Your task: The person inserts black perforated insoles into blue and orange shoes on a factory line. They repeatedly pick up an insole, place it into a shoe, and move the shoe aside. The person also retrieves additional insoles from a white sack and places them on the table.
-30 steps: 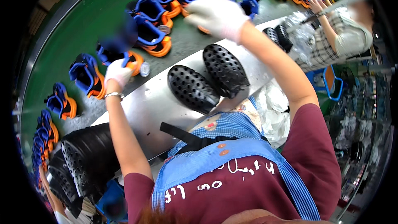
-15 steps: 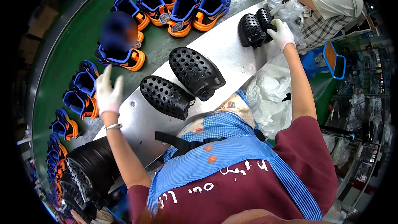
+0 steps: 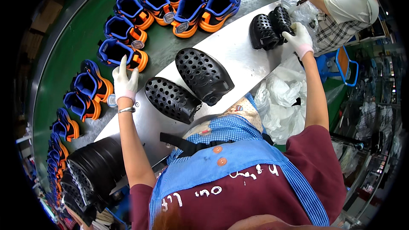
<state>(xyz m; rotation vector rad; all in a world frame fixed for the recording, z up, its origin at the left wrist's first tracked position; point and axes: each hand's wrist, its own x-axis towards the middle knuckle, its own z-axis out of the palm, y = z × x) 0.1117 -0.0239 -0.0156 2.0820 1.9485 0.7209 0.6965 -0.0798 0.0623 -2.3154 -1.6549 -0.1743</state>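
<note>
My right hand (image 3: 299, 38) is closing its grip on a black perforated clog (image 3: 281, 20), which is probably light and flexible. My left hand (image 3: 124, 81) is hovering open over the bench (image 3: 238, 55), holding nothing.

Bright, even overhead light glares off the steel table (image 3: 238, 55) — edges bend fisheye-style, corners black

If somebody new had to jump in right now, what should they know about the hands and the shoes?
Left hand: gloved, open, fingers up, at the belt edge beside a blue-and-orange shoe.
Right hand: gloved, stretched far right, gripping a pair of black perforated clogs.
Two more black clogs lie on the metal table.
Done: shoes lined along the green belt.
Left: cannot tell; a black stack waits at lower left.
</note>
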